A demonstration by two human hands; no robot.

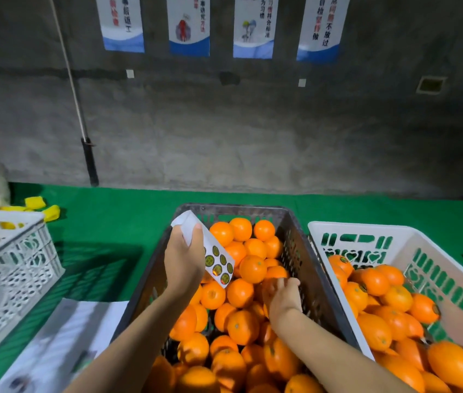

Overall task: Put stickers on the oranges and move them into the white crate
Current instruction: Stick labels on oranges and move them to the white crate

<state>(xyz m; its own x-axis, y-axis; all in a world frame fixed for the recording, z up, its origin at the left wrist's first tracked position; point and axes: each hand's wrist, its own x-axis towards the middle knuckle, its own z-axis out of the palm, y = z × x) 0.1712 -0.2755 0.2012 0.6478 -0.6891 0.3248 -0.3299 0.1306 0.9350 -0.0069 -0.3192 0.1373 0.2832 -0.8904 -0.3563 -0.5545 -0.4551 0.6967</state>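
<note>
1. We see a dark crate at 6 o'clock on the green table, heaped with oranges
2. Our left hand, at about 11 o'clock over that heap, grips a white sticker sheet; thumb and fingers curl round its upper part, and round yellow-and-green stickers show on the lower end
3. Our right hand reaches down onto the oranges near the crate's right wall, at about 3 o'clock of the heap; it is blurred, its fingers lie over an orange, and we cannot tell whether they clasp it or only touch it
4. The white crate stands just beside the dark one at 3 o'clock, holding more oranges, several with a sticker on top
5. Another white crate sits at 9 o'clock, with yellow pieces behind it and white paper in front, at 7 o'clock
6. Posters hang on the grey wall at 12 o'clock
</note>
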